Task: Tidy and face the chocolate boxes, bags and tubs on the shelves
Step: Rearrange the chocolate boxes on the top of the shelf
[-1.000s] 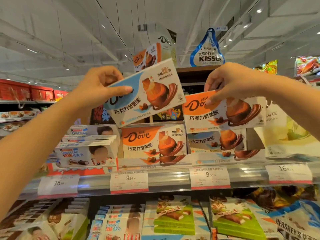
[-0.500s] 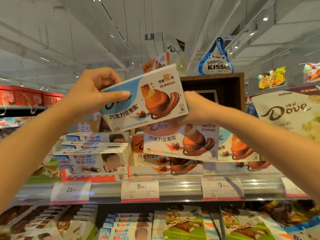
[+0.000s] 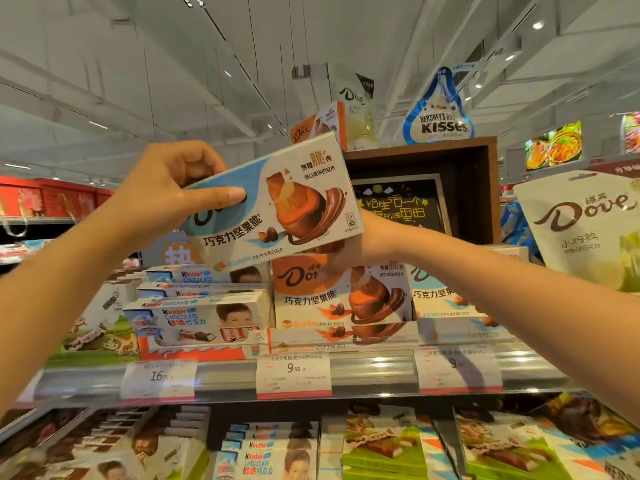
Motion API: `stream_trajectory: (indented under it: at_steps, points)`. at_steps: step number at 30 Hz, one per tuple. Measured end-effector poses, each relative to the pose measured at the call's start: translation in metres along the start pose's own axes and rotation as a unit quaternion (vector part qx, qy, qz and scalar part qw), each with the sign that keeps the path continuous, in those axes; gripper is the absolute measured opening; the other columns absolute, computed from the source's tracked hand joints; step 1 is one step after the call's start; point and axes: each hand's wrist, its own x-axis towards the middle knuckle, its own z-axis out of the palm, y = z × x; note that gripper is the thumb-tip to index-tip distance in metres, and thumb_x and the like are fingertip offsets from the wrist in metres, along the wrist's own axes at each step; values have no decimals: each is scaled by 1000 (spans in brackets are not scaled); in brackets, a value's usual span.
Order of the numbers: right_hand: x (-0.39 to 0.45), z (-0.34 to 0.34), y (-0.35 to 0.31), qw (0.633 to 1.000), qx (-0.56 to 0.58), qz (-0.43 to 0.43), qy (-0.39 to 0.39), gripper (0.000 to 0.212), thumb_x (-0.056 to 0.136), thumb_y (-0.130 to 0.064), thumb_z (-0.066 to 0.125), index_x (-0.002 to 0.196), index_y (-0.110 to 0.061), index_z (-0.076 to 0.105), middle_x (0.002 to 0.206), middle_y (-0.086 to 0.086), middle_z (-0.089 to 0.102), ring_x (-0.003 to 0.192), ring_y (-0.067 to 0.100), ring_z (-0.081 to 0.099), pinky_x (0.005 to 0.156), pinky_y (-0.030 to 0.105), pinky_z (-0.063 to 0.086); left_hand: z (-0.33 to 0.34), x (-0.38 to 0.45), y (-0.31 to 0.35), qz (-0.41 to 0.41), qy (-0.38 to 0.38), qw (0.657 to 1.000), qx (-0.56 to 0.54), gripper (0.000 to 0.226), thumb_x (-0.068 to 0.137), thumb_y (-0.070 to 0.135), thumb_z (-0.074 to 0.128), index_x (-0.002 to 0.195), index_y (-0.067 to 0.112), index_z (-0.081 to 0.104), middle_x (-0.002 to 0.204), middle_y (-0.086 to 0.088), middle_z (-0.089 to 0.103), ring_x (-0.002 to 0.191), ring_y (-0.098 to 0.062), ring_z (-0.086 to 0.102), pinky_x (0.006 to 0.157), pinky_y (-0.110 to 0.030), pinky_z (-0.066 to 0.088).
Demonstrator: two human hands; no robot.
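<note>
Left hand (image 3: 166, 195) gripped the blue-and-white Dove cardboard box (image 3: 273, 209) by its left end – thumb across the front, box tilted, held in open air above the shelf stock. Right hand (image 3: 349, 247) sat mostly hidden behind that box's lower right corner, fingers on the top edge of the orange-and-white Dove box (image 3: 341, 292) standing upright at the metal shelf (image 3: 374, 372) front – grip state: cannot tell. White Kinder carton stack (image 3: 201, 320) just beside on the left, blue Dove box (image 3: 440, 296) on the right; little side room.
</note>
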Motion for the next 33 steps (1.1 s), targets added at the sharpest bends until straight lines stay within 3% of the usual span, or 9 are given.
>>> stream_trajectory:
  at_steps: [4,10,13,16,19,24,27,30,33]
  points:
    - [-9,12,7,1000,11,1,-6,31,69,-16,81,93,-24,63,91,-3,63,83,11,58,67,27,51,7,0,0,-7,-14,1000,4,35,64,33,67,83,6,55,73,14,72,64,-1,67,46,-12,47]
    - [-23,-20,17,999,21,29,-13,31,88,-11,62,118,-3,58,115,9,63,105,21,59,87,27,49,19,5,-1,-37,-51,998,6,37,61,41,68,83,12,58,74,8,73,66,-6,68,49,-22,50]
    - [-34,-58,20,990,90,69,81,26,97,-11,46,116,-2,60,112,13,66,104,26,62,74,13,49,29,8,2,-44,-86,995,2,38,58,42,69,81,12,60,73,4,74,67,-10,70,51,-22,53]
    - [-45,-80,14,980,168,68,79,28,98,-23,44,116,-9,60,107,9,66,106,26,61,86,26,50,47,15,6,-39,-122,992,10,47,55,47,70,82,10,62,72,2,74,69,-12,70,51,-20,53]
    - [-49,-85,-3,997,65,49,3,35,92,-39,52,119,-18,60,109,-5,67,100,6,63,84,22,51,72,23,12,-28,-133,990,29,50,50,52,71,81,12,65,70,6,73,67,-8,69,54,-22,53]
    - [-53,-79,-11,985,-171,27,0,51,79,-35,71,124,-18,56,112,-5,61,98,9,58,81,25,52,105,33,19,2,-138,990,31,49,49,56,70,79,17,64,69,10,72,65,-4,68,50,-16,50]
    - [-63,-83,-8,983,-180,27,-11,44,83,-30,68,124,-25,53,98,-17,53,88,0,52,68,8,44,116,36,17,14,-144,989,-6,50,50,54,72,85,18,64,74,8,72,71,-5,69,55,-20,51]
    - [-77,-103,1,984,-156,79,-14,42,86,-25,65,123,-33,48,98,-15,53,90,4,56,61,11,51,117,39,4,8,-165,985,-48,55,48,52,77,94,28,59,88,13,71,82,-1,68,61,-20,55]
    - [-94,-128,15,984,-101,145,18,37,86,-20,64,115,-35,46,100,-12,56,89,7,62,60,19,56,105,40,-17,-2,-235,970,67,57,45,61,75,94,38,58,95,17,65,90,5,61,69,-11,47]
